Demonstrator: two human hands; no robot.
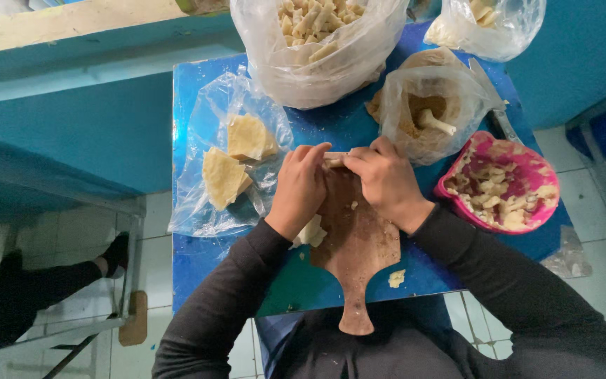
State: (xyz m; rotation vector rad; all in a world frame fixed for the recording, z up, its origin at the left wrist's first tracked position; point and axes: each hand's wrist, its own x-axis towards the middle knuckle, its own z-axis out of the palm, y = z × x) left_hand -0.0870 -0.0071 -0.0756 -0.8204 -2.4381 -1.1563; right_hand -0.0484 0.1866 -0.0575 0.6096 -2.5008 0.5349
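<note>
both hands point(345, 181) pinch a dough piece point(334, 161) at the wooden board point(355, 245)'s far edge.

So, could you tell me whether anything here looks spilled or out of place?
Yes: a pale dough scrap lies loose on the blue table, off the brown wooden paddle board where both hands work.

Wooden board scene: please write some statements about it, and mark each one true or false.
1. Both hands, the left hand and the right hand, pinch a small dough piece over the wooden board. True.
2. The pink bowl is empty. False: it holds pale dough pieces.
3. Flat dough sheets lie on clear plastic left of the board. True.
4. The table is red. False: it is blue.
5. A spoon handle sticks out of the bag of brown filling. True.
</note>
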